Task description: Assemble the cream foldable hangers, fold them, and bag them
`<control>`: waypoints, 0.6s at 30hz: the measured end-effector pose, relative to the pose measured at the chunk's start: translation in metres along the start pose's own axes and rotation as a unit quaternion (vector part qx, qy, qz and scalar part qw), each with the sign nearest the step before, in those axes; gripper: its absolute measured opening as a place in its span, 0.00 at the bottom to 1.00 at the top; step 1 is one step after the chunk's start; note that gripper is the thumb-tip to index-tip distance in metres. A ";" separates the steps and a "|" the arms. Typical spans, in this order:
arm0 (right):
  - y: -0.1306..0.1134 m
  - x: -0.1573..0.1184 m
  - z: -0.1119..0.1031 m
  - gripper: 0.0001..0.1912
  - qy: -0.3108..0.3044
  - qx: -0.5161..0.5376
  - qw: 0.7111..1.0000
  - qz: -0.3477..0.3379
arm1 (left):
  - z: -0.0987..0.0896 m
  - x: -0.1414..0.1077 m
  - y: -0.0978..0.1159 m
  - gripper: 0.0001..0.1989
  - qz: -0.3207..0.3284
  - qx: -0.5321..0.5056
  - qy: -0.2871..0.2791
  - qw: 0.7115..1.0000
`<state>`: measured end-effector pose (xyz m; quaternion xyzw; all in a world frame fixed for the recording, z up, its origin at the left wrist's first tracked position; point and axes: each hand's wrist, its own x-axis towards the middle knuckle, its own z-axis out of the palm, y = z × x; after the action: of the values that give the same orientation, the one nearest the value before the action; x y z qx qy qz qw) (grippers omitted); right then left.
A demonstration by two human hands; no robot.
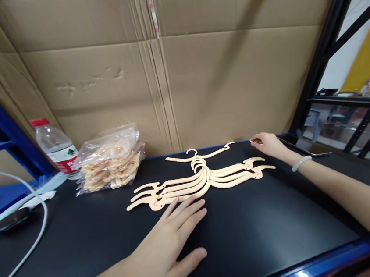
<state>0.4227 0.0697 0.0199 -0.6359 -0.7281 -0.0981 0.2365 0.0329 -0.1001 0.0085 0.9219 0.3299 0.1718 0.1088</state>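
Several cream plastic hangers [185,186] lie overlapped in a stack on the black table, their hooks bunched together at the middle. Behind the stack, a separate hanger [213,154] rests with its hook toward the cardboard. My left hand [175,232] is open, palm down, with its fingers spread and the fingertips at the front edge of the stacked hangers. At the far right, beyond the hanger ends, my right hand [266,144] is closed in a pinch. A tiny pale bit shows at its fingertips, too small to name. A beaded bracelet [302,163] circles the right wrist.
A clear plastic bag [110,162] of cream pieces lies at the back left beside a red-capped bottle [57,147]. A white cable [42,215] and a black device [13,220] occupy the left side. Cardboard [231,76] walls the back; a dark flat object [322,154] lies behind my right wrist.
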 end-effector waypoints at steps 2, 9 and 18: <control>0.022 0.001 0.007 0.10 -0.025 -0.034 0.999 0.033 | -0.001 0.000 0.000 0.27 -0.001 -0.008 0.007 1.000; 0.041 0.001 0.022 0.10 -0.103 -0.096 0.985 0.100 | -0.003 0.002 0.003 0.23 -0.003 -0.020 0.010 1.000; 0.019 -0.004 0.002 0.06 -0.086 -0.031 0.986 0.137 | -0.010 0.004 0.004 0.22 0.025 -0.049 -0.007 0.998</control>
<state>0.4408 0.0705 0.0132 -0.7430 -0.6481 -0.0318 0.1643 0.0340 -0.1000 0.0203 0.9247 0.2971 0.1837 0.1515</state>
